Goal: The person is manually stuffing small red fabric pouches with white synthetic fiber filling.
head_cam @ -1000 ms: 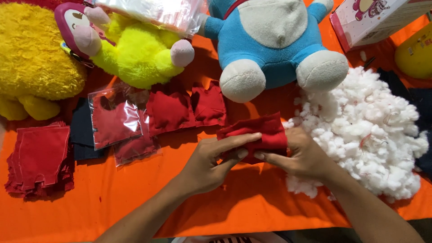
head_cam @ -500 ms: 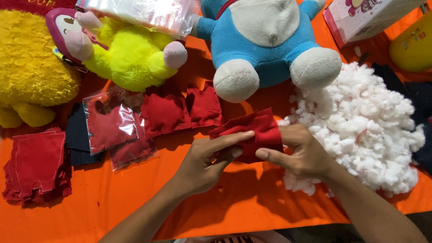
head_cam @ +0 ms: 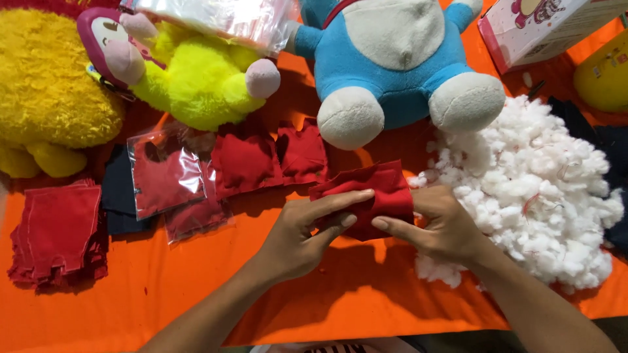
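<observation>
A small red fabric pouch (head_cam: pixel 376 193) is held just above the orange table cover (head_cam: pixel 353 294) by both hands. My left hand (head_cam: pixel 307 229) grips its left side, index finger stretched along the top edge. My right hand (head_cam: pixel 438 225) grips its right side, thumb underneath, beside a big heap of white stuffing (head_cam: pixel 536 189). Two stuffed red pouches (head_cam: pixel 265 160) lie just behind the hands.
A blue and white plush toy (head_cam: pixel 399 65) sits at the back, a yellow-green plush (head_cam: pixel 196 78) and a large yellow plush (head_cam: pixel 46 91) to its left. Clear bags holding red cloth (head_cam: pixel 167 176), a stack of red fabric squares (head_cam: pixel 55 232) and a pink box (head_cam: pixel 543 29) surround the work area.
The view has shifted slightly. Both hands keep their hold on the red pouch, which stays in about the same place; the left index finger has straightened along its edge.
</observation>
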